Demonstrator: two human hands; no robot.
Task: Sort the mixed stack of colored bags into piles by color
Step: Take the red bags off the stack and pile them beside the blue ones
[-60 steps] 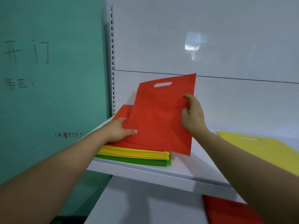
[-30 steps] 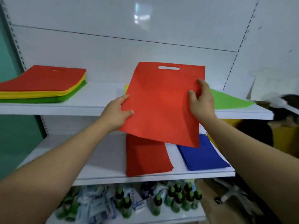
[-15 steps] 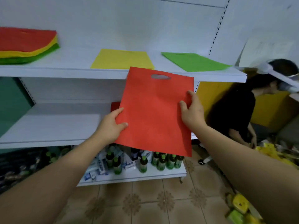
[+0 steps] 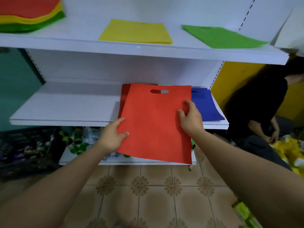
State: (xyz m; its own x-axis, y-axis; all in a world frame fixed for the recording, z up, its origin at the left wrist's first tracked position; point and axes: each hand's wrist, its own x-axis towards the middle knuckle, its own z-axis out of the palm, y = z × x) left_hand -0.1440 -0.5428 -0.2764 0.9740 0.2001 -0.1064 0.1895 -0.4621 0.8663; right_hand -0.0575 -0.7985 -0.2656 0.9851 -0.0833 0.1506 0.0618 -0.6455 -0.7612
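Red bag (image 4: 154, 122): I hold it flat and slightly tilted at the front of the middle shelf (image 4: 65, 104). Its handle end is over that shelf and its lower half hangs out past the shelf's front edge.
Left grip (image 4: 111, 135): closed on the bag's left edge, thumb on top and fingers underneath.
Right grip (image 4: 190, 119): closed on the bag's right edge, thumb and fingers pinching the cloth.
Red pile (image 4: 124, 96): lies on the middle shelf toward its right end, mostly hidden under the bag I hold. Only a strip shows, so I cannot count it.
Blue pile (image 4: 204, 104): lies at the right end of the middle shelf, just beside the red pile.
Yellow pile (image 4: 134, 32): lies flat on the upper shelf (image 4: 82, 43), one level above the middle shelf, near the centre.
Green pile (image 4: 220, 37): on the same level above the middle shelf, toward the right.
Mixed stack (image 4: 28, 15): one level above the middle shelf at the far left, showing red, yellow and green layers and clearly thick.
Done: four colour piles are started, each looking thin.
Left: I judge most of the job remains, since the mixed stack is much thicker than any sorted pile.
Step in hand: the red bag is not yet laid down. I judge it needs sliding inward and squaring onto the red pile, clear of the blue one.
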